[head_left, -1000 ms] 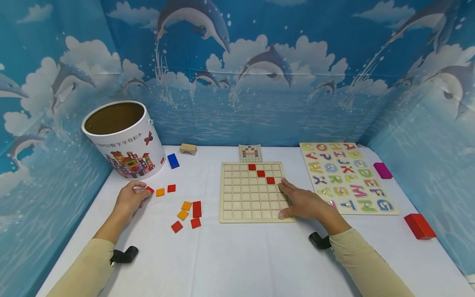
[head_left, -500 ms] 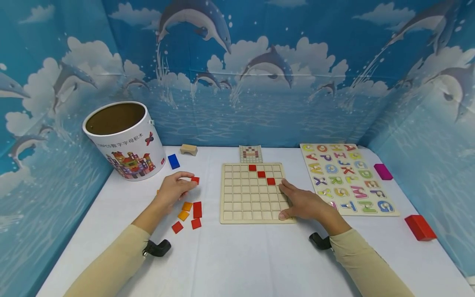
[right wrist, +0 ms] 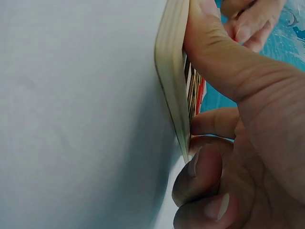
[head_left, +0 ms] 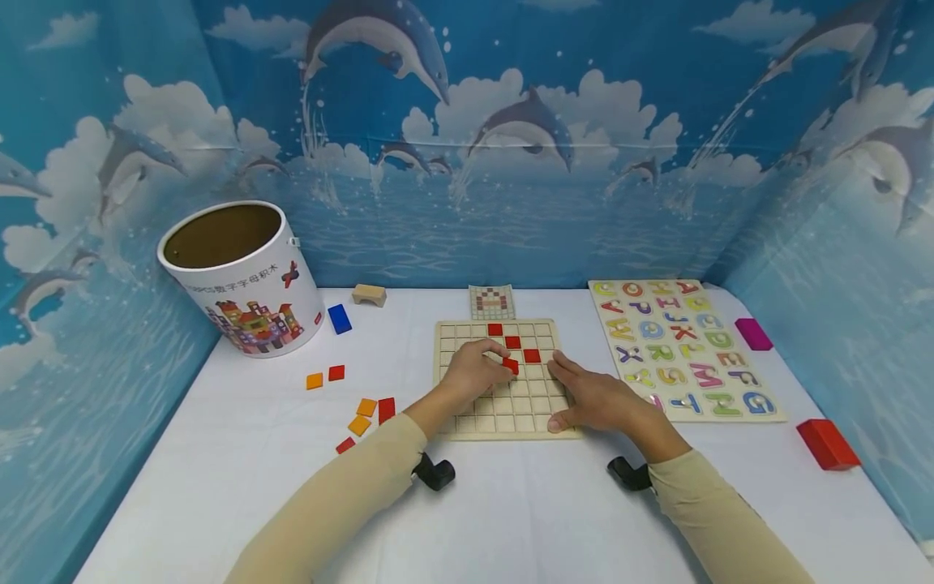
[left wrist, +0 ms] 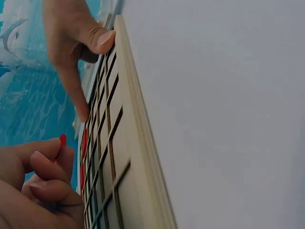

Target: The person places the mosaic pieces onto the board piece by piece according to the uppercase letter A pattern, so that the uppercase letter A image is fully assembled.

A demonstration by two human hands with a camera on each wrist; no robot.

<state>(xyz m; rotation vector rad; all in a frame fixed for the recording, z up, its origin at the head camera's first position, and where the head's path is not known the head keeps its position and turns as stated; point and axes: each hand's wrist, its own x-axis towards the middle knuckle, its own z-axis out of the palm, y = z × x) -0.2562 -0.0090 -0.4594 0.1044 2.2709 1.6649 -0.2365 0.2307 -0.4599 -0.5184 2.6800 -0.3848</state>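
Observation:
A wooden grid board (head_left: 525, 405) lies on the white table with three red tiles (head_left: 513, 342) set in a diagonal near its top. My left hand (head_left: 503, 365) hovers over the board's middle and pinches a red tile (head_left: 512, 367) just below that diagonal. The left wrist view shows the red tile (left wrist: 62, 140) between thumb and finger above the board (left wrist: 138, 143). My right hand (head_left: 565, 393) rests flat on the board's right side, thumb at the near edge. In the right wrist view, the thumb (right wrist: 228, 95) presses on the board (right wrist: 171, 71).
Loose orange and red tiles (head_left: 365, 414) lie left of the board. A white bucket (head_left: 241, 276), a blue block (head_left: 339, 318) and a wooden arch (head_left: 369, 294) sit at the back left. A pattern card (head_left: 492, 302), an alphabet puzzle (head_left: 682, 349), a magenta block (head_left: 753, 333) and a red block (head_left: 827, 444) lie further right.
My left hand picked a red tile up from near the bucket and carried it right, over the loose tiles, to the board's middle. The right hand stayed on the board.

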